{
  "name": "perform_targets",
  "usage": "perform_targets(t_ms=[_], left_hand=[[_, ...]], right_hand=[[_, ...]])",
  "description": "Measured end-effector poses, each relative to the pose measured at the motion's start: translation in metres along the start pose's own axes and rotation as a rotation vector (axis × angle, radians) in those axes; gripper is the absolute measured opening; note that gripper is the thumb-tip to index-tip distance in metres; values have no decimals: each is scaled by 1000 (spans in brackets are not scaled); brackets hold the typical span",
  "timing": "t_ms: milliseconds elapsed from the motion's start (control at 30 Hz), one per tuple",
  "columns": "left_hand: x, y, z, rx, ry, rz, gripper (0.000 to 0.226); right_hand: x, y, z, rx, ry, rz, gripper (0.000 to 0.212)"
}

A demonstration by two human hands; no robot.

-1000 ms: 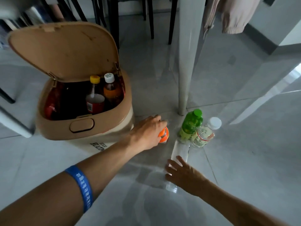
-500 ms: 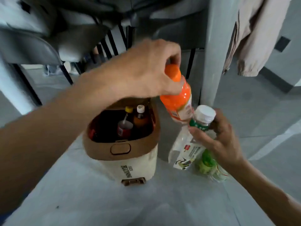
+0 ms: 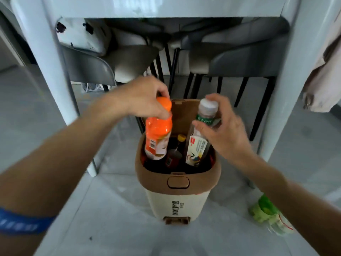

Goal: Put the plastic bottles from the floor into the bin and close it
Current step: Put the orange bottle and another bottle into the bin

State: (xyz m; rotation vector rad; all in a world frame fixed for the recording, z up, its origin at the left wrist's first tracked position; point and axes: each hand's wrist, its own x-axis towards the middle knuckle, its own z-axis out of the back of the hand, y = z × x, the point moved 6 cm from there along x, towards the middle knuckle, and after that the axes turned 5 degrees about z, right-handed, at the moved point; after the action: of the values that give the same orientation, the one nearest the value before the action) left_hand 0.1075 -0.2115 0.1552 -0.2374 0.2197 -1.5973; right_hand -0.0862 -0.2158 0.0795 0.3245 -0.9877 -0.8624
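Above the open bin point(image 3: 178, 183), fingers pinch orange bottle point(image 3: 158, 137) and clear bottle point(image 3: 198, 145) by necks.

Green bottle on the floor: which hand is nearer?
Right. The right hand, gripping the clear bottle over the bin, is on the green bottle's side; the left hand holds the orange bottle farther off.

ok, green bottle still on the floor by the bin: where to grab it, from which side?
Best guess: the cap end, from above. The green bottle looks to be lying on the floor, right of the bin, pressed against a clear bottle, so its body is partly blocked. The view is blurred; both hands are busy.
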Motion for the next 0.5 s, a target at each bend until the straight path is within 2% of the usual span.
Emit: perform_targets(t_ms=[167,300,500], left_hand=[[19,14,-35,93,-116,-69,45],[21,17,-46,152,-148,-115,43],[25,30,-93,121,-25,-104,32]], right_hand=[[-10,-25,-41,-121,162,-58,57],[-14,-36,-53,-201,201,-45,53],[-22,-55,-61,-394,269,-4,47]])
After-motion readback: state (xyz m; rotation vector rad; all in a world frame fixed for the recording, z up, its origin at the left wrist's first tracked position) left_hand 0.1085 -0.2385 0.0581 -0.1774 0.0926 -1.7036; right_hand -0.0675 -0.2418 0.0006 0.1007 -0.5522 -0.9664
